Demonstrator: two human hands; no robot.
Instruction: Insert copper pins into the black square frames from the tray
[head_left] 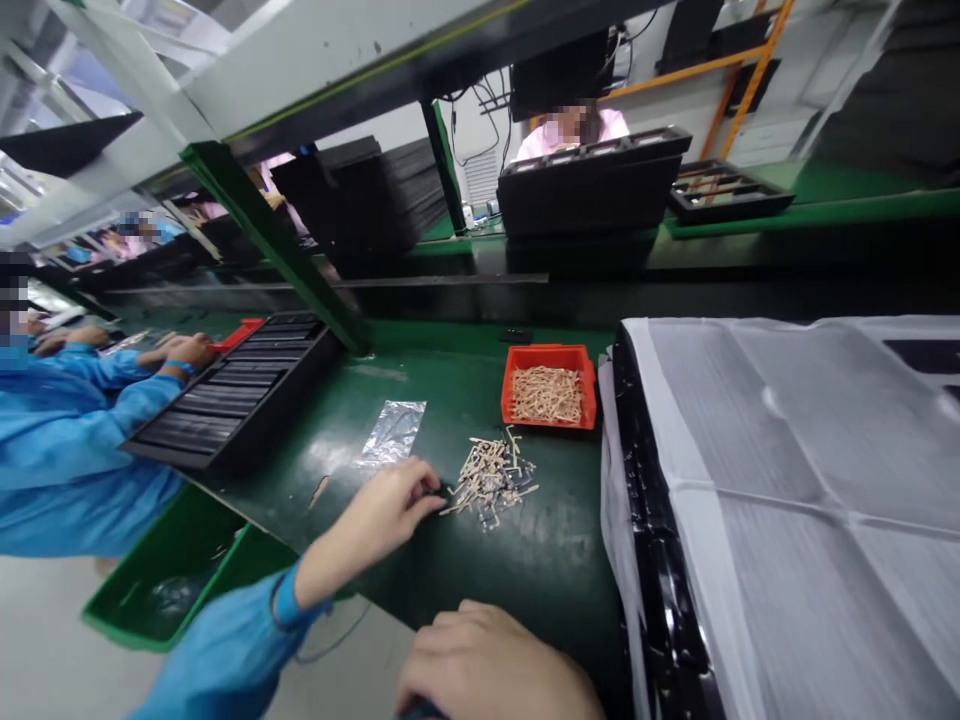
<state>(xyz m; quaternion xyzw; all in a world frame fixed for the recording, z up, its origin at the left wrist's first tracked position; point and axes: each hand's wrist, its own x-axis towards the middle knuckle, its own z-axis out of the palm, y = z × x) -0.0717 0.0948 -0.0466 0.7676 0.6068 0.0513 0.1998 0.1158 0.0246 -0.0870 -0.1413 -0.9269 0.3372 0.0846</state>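
My left hand (394, 500) reaches over the green bench at the left edge of a loose pile of small tan and silver strip-like parts (491, 475). Its fingers are curled, thumb and forefinger close together around a small dark piece that I cannot make out. Lower in view, my right hand (499, 670) is closed with its back to me. A dark object shows partly under its fingers at the frame's bottom edge; most of it is hidden. Behind the pile stands a red bin (551, 412) filled with similar tan parts.
A clear plastic bag (394, 430) lies left of the pile. White sheeting (810, 500) covers a dark stack at right. A black tray of dark strips (232, 390) sits at left beside a co-worker's blue sleeve (82, 440). Below is a green crate (161, 570); a green post (277, 245) rises behind.
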